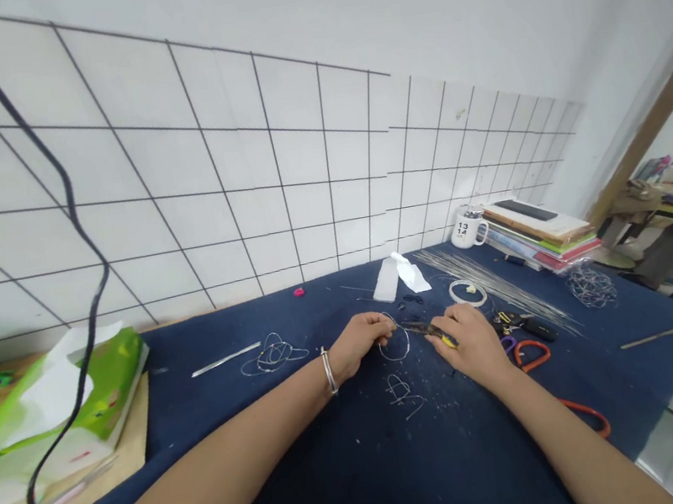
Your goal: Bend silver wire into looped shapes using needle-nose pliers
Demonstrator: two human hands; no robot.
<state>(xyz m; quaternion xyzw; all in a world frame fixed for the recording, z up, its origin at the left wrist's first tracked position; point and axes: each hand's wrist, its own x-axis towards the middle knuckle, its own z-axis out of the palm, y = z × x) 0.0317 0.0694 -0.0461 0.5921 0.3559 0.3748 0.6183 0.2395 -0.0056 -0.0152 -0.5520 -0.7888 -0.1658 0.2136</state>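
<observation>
Between finger and thumb of my left hand [364, 339] is pinched a thin wire ring [397, 358], its loop hanging below the fingertips. My right hand [471, 345] is wrapped round the yellow-and-black handles of a pair of pliers [420, 327]. The plier jaws point left and reach the wire close to my left fingertips; whether they grip it is too small to tell. Below the ring, a loose bent piece of wire [400, 389] lies on the dark blue cloth [320, 468].
To the left lie tangled wire [277, 352], a straight wire bundle [226, 359] and a green tissue pack [73, 404]. On the right are long wires [501, 285], a white roll [468, 293], orange-handled scissors [532, 355], a mug [467, 229], stacked books [541, 228] and a wire coil [591, 286].
</observation>
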